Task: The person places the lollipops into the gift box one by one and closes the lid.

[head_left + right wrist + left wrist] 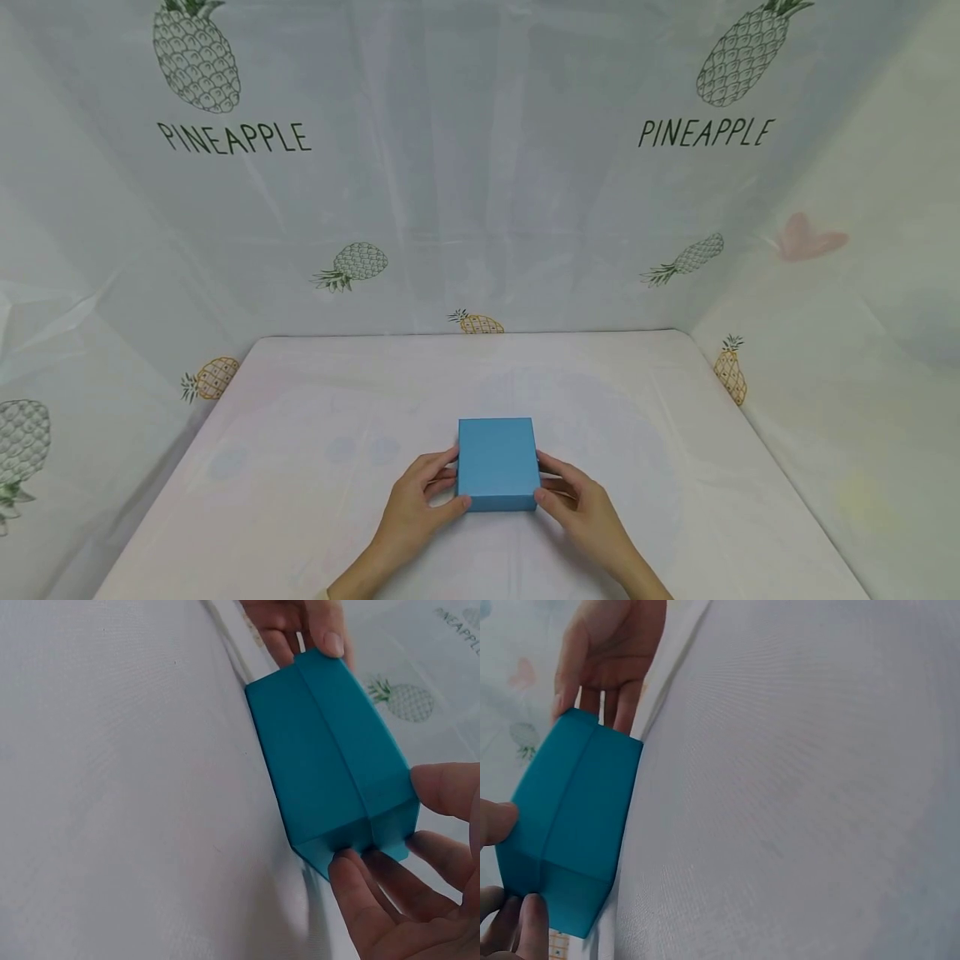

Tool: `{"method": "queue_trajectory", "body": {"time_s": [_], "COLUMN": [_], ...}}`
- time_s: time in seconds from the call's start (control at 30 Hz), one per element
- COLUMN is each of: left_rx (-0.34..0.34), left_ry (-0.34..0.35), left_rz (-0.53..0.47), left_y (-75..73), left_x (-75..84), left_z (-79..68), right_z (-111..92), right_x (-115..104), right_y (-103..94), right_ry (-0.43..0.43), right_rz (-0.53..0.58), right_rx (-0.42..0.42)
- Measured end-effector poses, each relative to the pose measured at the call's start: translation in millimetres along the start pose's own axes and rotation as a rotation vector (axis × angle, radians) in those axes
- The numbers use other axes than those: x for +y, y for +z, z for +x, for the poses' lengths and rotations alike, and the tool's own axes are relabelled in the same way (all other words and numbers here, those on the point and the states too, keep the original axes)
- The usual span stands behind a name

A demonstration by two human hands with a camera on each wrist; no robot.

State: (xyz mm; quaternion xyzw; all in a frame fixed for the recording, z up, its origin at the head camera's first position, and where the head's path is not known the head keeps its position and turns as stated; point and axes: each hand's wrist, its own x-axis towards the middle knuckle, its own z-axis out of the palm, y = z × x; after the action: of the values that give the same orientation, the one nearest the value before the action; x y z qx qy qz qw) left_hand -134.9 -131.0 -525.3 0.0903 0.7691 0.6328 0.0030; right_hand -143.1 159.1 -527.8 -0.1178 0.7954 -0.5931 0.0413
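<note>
A plain blue box (pixel 498 458) with a smooth flat top is at the near middle of the table. My left hand (pixel 417 504) grips its left side, thumb at the near corner and fingertips along the side. On the right side my right hand (pixel 587 510) holds it the same way. In the left wrist view a seam runs around the box (pixel 585 806), like the edge of a lid over a base. The right wrist view shows the same seam on the box (pixel 322 757), with right fingertips touching its end. Whether its underside touches the table cannot be told.
A white cloth with faint coloured patches covers the table (pixel 330 392). Behind it hangs a pale curtain (pixel 480 167) printed with pineapples and lettering. Similar sheets form a left wall (pixel 90 350) and a right wall (pixel 847 350) beside the table edges.
</note>
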Motion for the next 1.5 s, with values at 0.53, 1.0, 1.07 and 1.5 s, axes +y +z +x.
{"method": "queue_trajectory", "body": {"time_s": [0.53, 1.0, 1.07, 1.5], "left_rx": [-0.003, -0.016, -0.022, -0.037], "left_ry": [-0.016, 0.009, 0.015, 0.034], "left_rz": [0.046, 0.139, 0.161, 0.365], "left_y": [-0.1, -3.2, -4.4, -27.0], "left_x": [2.3, -0.9, -1.4, 6.9], "left_z": [1.6, 2.0, 1.7, 5.1], "right_z": [-0.3, -0.2, -0.9, -3.8], "right_x": [-2.9, -1.7, -1.6, -6.6], "right_y": [-3.1, -3.5, -3.4, -15.6], "right_ry": [0.043, 0.032, 0.021, 0.012], "right_rz": [-0.008, -0.037, -0.042, -0.156], "right_rx": [-0.021, -0.039, -0.044, -0.053]}}
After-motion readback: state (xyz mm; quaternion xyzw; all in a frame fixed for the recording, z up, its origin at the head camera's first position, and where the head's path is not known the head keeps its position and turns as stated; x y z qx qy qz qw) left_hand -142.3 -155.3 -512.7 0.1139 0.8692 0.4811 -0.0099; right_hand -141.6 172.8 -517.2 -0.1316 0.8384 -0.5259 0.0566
